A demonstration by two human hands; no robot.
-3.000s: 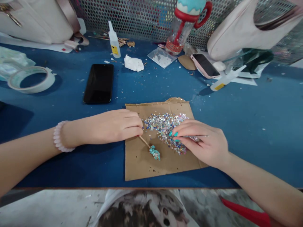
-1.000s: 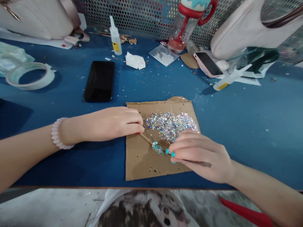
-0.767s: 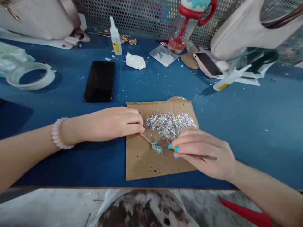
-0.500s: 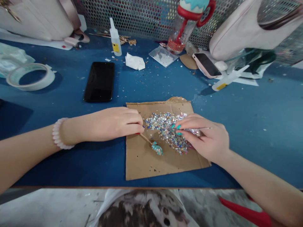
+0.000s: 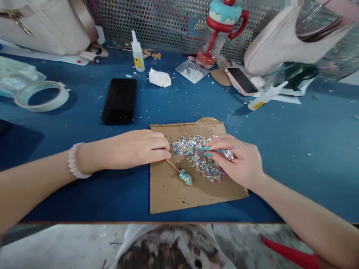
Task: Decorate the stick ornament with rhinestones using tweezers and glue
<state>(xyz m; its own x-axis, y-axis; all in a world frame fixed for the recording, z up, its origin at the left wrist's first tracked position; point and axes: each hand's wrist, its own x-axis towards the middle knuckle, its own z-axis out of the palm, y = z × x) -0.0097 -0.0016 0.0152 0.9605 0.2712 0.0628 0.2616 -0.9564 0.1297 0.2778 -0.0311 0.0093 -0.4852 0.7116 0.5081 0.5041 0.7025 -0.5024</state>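
My left hand (image 5: 140, 150) pinches a thin gold-coloured stick (image 5: 173, 164) at the cardboard's left side. At the stick's end is a small ornament (image 5: 185, 177) covered with turquoise and clear stones, held just over or resting on the cardboard; I cannot tell which. In my right hand (image 5: 238, 158), with turquoise nails, a slim pointed metal tool (image 5: 224, 149) is gripped between thumb and fingers. Its tip is among a spread of shiny rhinestones (image 5: 193, 149) in many colours. Under them lies a flat piece of brown cardboard (image 5: 168, 198).
Behind the cardboard are a black phone (image 5: 120, 101), a glue bottle (image 5: 137, 52), crumpled white paper (image 5: 159, 77) and a small clear bag (image 5: 192, 71). Tape (image 5: 42, 97) lies left. Further right are a pink-cased phone (image 5: 241, 81), another glue bottle (image 5: 266, 97) and a red-handled cup (image 5: 214, 35).
The view has shifted a little, so the back of the table sits lower. My right hand has moved slightly left with the metal tool over the rhinestones. My left hand keeps its hold on the stick.
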